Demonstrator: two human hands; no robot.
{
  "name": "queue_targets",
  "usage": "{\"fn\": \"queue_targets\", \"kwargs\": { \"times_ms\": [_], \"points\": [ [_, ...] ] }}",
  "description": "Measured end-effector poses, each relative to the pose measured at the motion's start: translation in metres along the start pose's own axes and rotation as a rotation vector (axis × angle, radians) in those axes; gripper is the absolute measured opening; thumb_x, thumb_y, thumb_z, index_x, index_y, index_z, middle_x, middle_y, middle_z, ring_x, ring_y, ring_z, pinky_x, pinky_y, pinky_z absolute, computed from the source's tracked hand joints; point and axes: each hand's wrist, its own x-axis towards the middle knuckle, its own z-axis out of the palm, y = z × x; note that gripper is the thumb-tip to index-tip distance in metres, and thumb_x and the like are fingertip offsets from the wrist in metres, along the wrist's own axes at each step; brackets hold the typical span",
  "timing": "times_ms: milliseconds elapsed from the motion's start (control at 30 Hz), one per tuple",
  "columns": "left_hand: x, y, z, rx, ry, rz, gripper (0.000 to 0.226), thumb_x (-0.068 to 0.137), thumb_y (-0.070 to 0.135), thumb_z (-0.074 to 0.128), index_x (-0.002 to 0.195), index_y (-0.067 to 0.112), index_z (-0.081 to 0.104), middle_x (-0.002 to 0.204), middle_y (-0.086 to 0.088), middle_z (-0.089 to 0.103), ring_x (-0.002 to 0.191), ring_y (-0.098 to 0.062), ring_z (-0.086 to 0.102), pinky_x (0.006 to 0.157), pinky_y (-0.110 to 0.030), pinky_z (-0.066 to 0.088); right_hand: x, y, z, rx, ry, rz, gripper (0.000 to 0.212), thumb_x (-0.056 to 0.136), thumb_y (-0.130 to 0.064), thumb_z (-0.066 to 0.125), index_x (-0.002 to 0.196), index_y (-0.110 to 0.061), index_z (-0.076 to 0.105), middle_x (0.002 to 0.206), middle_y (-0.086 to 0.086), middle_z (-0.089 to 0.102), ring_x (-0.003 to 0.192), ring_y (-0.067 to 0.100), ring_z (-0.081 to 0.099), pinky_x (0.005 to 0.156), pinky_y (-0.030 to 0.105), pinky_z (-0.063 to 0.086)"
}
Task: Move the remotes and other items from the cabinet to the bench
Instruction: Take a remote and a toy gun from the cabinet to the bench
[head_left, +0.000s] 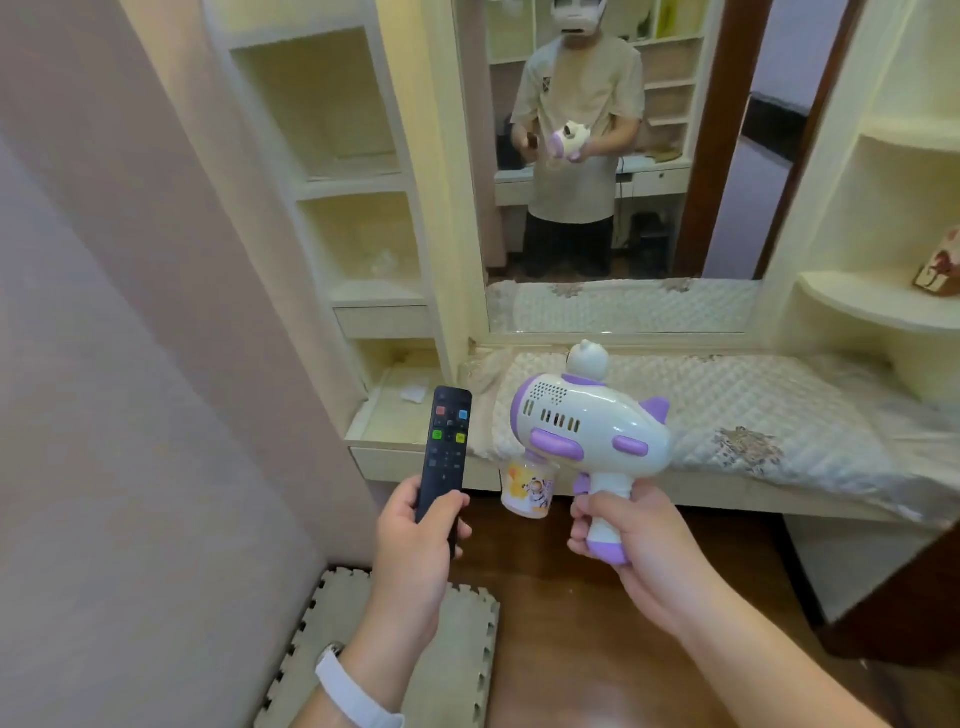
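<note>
My left hand grips the lower end of a black remote with coloured buttons, held upright over the floor. My right hand holds the handle of a white and purple toy bubble gun with a small printed bottle under its muzzle. Both are in front of the bench, a low seat with a quilted cream cover below a mirror. The cream cabinet with open shelves stands at the bench's left end; a low open compartment holds a small white scrap.
A large mirror above the bench reflects a person holding the toy. Curved shelves at the right carry a patterned box. A beige wall fills the left. Foam puzzle mats lie on the dark wood floor near my feet.
</note>
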Motion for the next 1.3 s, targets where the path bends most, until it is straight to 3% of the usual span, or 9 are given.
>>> {"fn": "queue_targets", "kwargs": {
  "times_ms": [200, 433, 633, 933, 1167, 1300],
  "points": [
    [0.041, -0.004, 0.053, 0.041, -0.037, -0.043, 0.010, 0.088, 0.009, 0.059, 0.092, 0.016, 0.066, 0.071, -0.007, 0.059, 0.060, -0.014, 0.053, 0.050, -0.026, 0.041, 0.044, -0.025, -0.039, 0.065, 0.064, -0.006, 0.015, 0.087, 0.009, 0.054, 0.092, -0.004, 0.058, 0.068, 0.010, 0.054, 0.057, 0.020, 0.052, 0.060, 0.035, 0.054],
    [0.130, -0.026, 0.090, 0.019, -0.077, -0.095, 0.009, 0.089, 0.006, 0.058, 0.091, 0.013, 0.064, 0.071, -0.006, 0.058, 0.058, -0.012, 0.052, 0.051, -0.027, 0.039, 0.127, -0.023, -0.057, 0.047, 0.181, 0.044, 0.015, 0.087, 0.009, 0.054, 0.096, -0.004, 0.053, 0.064, 0.010, 0.054, 0.056, 0.020, 0.052, 0.062, 0.037, 0.053],
    [0.237, -0.051, 0.126, -0.020, -0.138, -0.189, 0.010, 0.087, 0.006, 0.061, 0.095, 0.011, 0.065, 0.070, -0.008, 0.055, 0.060, -0.017, 0.051, 0.052, -0.026, 0.040, 0.220, -0.033, -0.058, -0.051, 0.246, 0.085, 0.016, 0.084, 0.011, 0.053, 0.093, -0.002, 0.052, 0.071, 0.017, 0.049, 0.058, 0.023, 0.048, 0.054, 0.034, 0.048],
    [0.365, -0.063, 0.138, 0.014, -0.139, -0.257, 0.015, 0.086, 0.009, 0.061, 0.099, 0.016, 0.065, 0.080, -0.004, 0.061, 0.064, -0.015, 0.053, 0.056, -0.026, 0.041, 0.340, -0.036, -0.047, -0.072, 0.313, 0.163, 0.014, 0.085, 0.010, 0.052, 0.093, -0.002, 0.053, 0.069, 0.014, 0.054, 0.058, 0.022, 0.050, 0.057, 0.034, 0.051],
    [0.414, -0.083, 0.148, 0.062, -0.152, -0.323, 0.017, 0.087, 0.007, 0.060, 0.100, 0.017, 0.065, 0.074, -0.005, 0.055, 0.062, -0.017, 0.048, 0.054, -0.028, 0.038, 0.400, -0.023, -0.060, -0.100, 0.336, 0.280, 0.017, 0.084, 0.011, 0.054, 0.098, 0.001, 0.054, 0.083, 0.016, 0.052, 0.054, 0.022, 0.055, 0.054, 0.033, 0.055],
    [0.436, -0.097, 0.156, 0.131, -0.141, -0.366, 0.009, 0.087, 0.010, 0.060, 0.094, 0.015, 0.063, 0.071, -0.009, 0.050, 0.063, -0.019, 0.046, 0.057, -0.031, 0.035, 0.435, -0.009, -0.078, -0.129, 0.317, 0.317, 0.016, 0.086, 0.007, 0.056, 0.100, 0.000, 0.055, 0.085, 0.016, 0.052, 0.057, 0.022, 0.057, 0.063, 0.038, 0.055]
  ]
}}
